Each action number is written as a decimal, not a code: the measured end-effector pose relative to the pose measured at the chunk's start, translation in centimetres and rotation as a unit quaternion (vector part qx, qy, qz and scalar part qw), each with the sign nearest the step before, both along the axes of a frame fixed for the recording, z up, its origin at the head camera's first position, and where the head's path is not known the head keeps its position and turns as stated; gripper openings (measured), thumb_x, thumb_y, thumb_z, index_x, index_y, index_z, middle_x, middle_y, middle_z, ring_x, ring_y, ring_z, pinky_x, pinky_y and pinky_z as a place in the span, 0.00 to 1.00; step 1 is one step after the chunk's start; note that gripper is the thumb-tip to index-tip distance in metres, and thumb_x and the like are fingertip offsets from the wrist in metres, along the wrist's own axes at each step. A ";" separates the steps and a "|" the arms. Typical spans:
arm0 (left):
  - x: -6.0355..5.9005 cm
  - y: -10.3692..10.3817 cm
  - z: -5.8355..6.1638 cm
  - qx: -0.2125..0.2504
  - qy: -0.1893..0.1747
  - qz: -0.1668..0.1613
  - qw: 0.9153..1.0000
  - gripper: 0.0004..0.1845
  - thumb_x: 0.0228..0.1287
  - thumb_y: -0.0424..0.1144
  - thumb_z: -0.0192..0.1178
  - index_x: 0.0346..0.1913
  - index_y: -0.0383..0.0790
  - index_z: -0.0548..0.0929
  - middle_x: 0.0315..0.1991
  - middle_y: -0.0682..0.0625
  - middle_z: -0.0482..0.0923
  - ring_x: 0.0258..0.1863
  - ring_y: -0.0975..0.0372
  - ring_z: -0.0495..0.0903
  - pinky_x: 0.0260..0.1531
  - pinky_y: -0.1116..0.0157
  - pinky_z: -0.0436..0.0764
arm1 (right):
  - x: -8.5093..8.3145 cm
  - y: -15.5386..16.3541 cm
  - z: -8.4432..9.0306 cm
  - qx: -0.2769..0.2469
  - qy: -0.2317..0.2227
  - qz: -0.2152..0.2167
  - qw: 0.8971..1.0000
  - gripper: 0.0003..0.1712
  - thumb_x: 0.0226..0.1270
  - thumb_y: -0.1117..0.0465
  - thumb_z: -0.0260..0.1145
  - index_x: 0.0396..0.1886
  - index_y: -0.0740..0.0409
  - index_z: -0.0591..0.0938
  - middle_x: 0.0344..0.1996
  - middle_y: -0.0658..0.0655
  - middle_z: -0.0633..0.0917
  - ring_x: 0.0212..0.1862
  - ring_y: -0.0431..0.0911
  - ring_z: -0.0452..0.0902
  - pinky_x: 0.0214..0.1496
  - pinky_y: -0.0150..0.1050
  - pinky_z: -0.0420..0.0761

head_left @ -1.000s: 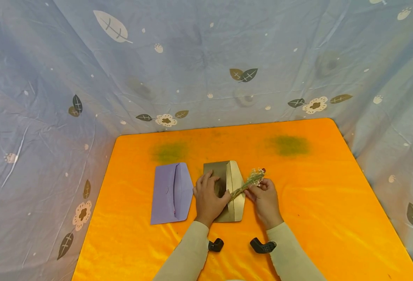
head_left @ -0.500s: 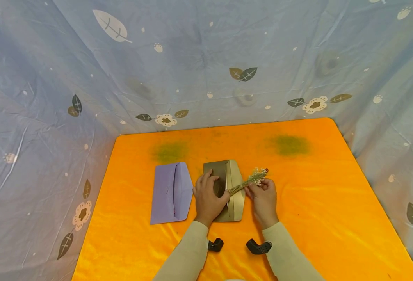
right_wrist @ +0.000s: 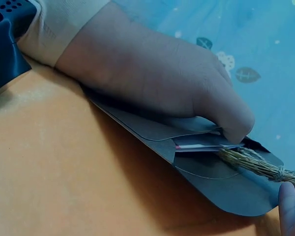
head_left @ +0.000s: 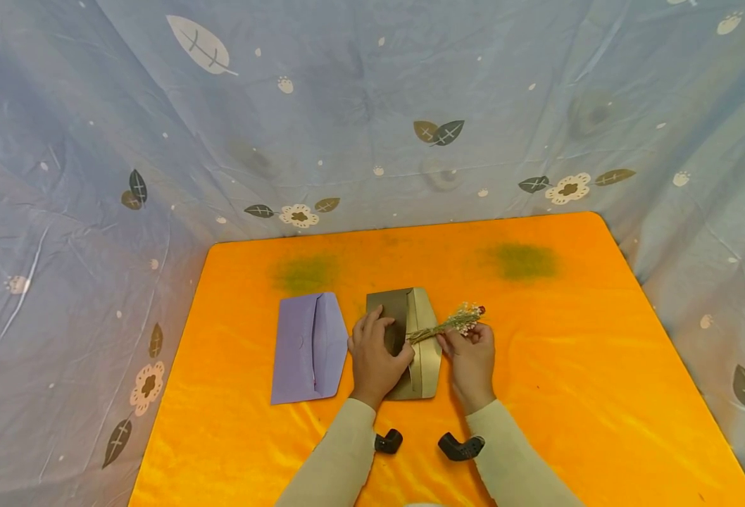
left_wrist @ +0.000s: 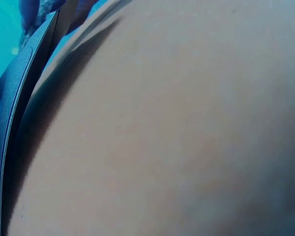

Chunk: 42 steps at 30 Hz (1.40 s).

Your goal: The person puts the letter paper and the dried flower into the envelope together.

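Centrally on the orange table (head_left: 575,394) lay the gold envelope (head_left: 424,352), flap open toward the right. Left hand (head_left: 374,355) rested palm-down on the envelope body, fingers spread fairly straight, the thumb curled in at the mouth and holding the opening apart. In the right wrist view a card edge (right_wrist: 201,144) showed inside the pocket. Right hand (head_left: 470,359) lay just right of the envelope, its fingertips pinching the dried flower sprig (head_left: 451,324) near mid-stem. Stem end (right_wrist: 246,160) reached into the envelope mouth beside the left thumb; the blossoms pointed up and right, clear of the flap. Left wrist view was blocked by skin; nothing usable. Purple envelope (head_left: 309,348) lay flat just left of the left hand, apart from the gold one. Leaf-print blue cloth (head_left: 360,105) walled in the table.
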<state>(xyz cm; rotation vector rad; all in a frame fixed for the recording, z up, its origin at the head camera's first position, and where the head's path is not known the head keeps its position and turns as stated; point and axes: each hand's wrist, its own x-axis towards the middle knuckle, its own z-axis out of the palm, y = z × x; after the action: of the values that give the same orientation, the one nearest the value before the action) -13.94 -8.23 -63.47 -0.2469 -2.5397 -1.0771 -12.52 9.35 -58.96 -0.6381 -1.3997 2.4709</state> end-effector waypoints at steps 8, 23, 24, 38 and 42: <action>0.0 0.0 0.0 0.002 -0.017 -0.002 1.000 0.24 0.62 0.47 0.71 0.59 0.42 0.85 0.78 0.44 0.71 0.76 0.44 0.65 0.67 0.34 0.60 | 0.0 0.4 -0.2 0.009 -0.001 -0.024 1.000 0.18 0.77 0.78 0.64 0.57 0.65 0.67 0.47 0.66 0.77 0.39 0.48 0.87 0.52 0.43 0.88; -0.1 0.5 0.8 -0.082 -0.055 0.003 0.995 0.37 0.58 0.55 0.74 0.67 0.41 0.80 0.81 0.39 0.64 0.77 0.44 0.63 0.59 0.39 0.65 | -0.2 1.3 -0.8 0.000 0.009 -0.061 0.998 0.18 0.78 0.76 0.65 0.56 0.63 0.66 0.46 0.66 0.73 0.39 0.50 0.84 0.50 0.43 0.88; -0.1 0.5 0.8 -0.084 -0.055 0.005 0.995 0.37 0.57 0.55 0.74 0.67 0.41 0.80 0.81 0.39 0.64 0.77 0.44 0.63 0.59 0.39 0.65 | -0.3 1.4 -0.9 0.000 0.009 -0.062 0.998 0.18 0.78 0.76 0.65 0.56 0.63 0.66 0.46 0.66 0.73 0.39 0.50 0.84 0.50 0.42 0.88; 0.0 0.3 0.1 -0.043 -0.023 0.008 0.999 0.28 0.61 0.49 0.71 0.62 0.42 0.83 0.79 0.43 0.69 0.76 0.45 0.66 0.60 0.36 0.66 | -0.4 1.5 -0.6 -0.045 0.005 -0.030 0.999 0.18 0.77 0.76 0.66 0.56 0.65 0.67 0.46 0.63 0.79 0.43 0.49 0.89 0.52 0.45 0.88; 0.0 0.2 -0.1 -0.019 -0.011 0.005 1.000 0.27 0.61 0.48 0.71 0.62 0.42 0.83 0.78 0.44 0.70 0.76 0.45 0.67 0.60 0.36 0.65 | -0.4 1.3 -0.5 -0.064 0.013 -0.018 0.998 0.17 0.78 0.76 0.65 0.56 0.65 0.67 0.46 0.62 0.78 0.44 0.49 0.88 0.53 0.45 0.88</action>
<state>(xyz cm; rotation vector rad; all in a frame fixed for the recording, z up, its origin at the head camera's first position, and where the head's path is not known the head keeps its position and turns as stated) -13.91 -8.04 -63.55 -0.2351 -2.5799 -1.0331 -12.93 10.63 -59.45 -0.6495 -1.2165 2.5463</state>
